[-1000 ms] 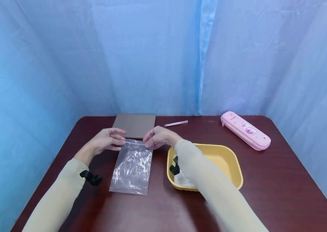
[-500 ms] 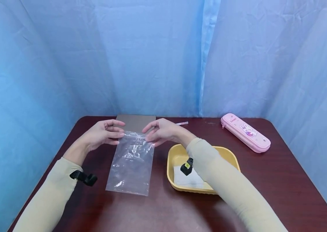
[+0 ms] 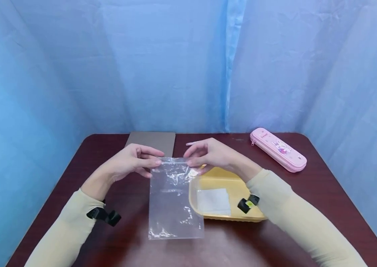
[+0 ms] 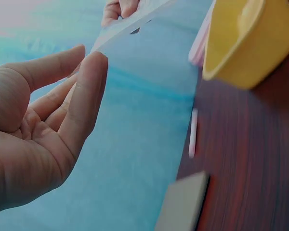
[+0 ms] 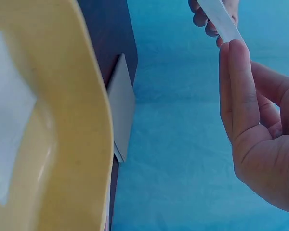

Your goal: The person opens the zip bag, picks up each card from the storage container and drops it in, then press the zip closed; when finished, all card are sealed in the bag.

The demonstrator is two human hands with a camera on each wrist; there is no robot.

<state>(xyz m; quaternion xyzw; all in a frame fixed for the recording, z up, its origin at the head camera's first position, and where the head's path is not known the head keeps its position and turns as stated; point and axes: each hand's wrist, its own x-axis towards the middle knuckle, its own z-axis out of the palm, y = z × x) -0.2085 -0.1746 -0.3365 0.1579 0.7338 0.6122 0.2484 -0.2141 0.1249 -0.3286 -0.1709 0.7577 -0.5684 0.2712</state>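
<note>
A clear zip-lock bag (image 3: 175,200) hangs by its top edge between my two hands, in front of the yellow basin's left side. My left hand (image 3: 130,163) pinches the bag's upper left corner between thumb and fingertips. At the upper right corner, my right hand (image 3: 216,155) pinches it the same way. In the left wrist view the bag's whitish top edge (image 4: 127,26) runs from the left fingertips up to the other hand. Nothing shows inside the bag.
The yellow basin (image 3: 238,174) holds a folded white cloth or paper (image 3: 213,201). Behind the hands lie a grey-brown flat board (image 3: 151,139) and a pink pen (image 4: 193,134). A pink pencil case (image 3: 278,150) with a rabbit print rests at the back right.
Both hands have lifted the bag off the table and carried it right, toward the basin. It now hangs more upright and overlaps the basin's left side.
</note>
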